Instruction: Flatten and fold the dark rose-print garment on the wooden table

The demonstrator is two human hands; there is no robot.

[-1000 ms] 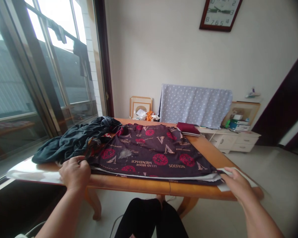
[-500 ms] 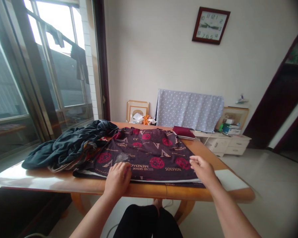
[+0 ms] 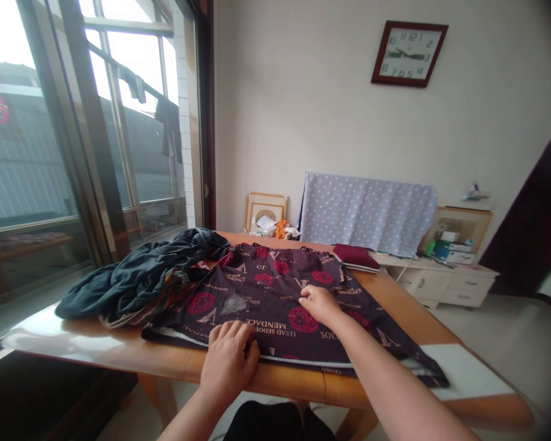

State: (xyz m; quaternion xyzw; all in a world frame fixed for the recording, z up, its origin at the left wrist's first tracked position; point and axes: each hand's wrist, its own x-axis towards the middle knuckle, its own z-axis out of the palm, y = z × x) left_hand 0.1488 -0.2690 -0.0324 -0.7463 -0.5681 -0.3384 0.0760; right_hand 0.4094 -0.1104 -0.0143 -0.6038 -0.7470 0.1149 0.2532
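Observation:
A dark purple garment (image 3: 266,312), printed with red medallions and pale lettering, lies spread over the wooden table. A pale lining shows along its near hem, and a greyish patch marks its left part. My left hand (image 3: 232,355) rests at the near hem with its fingers curled on the cloth. Over the middle of the garment, my right hand (image 3: 324,304) has its fingers bent together, thumb close to the index finger. No cloth shows between those fingertips. The garment's right corner lies flat beyond my right forearm.
A heap of dark clothes (image 3: 133,275) covers the table's left side. Folded maroon cloth (image 3: 356,257) sits at the far edge. A white sheet (image 3: 468,370) lies at the right of the wooden table (image 3: 408,312). Behind stands a white cabinet (image 3: 463,285).
My right hand has moved left from the garment's right side to over its middle. My left hand remains near the front hem. The whole view has shifted a little.

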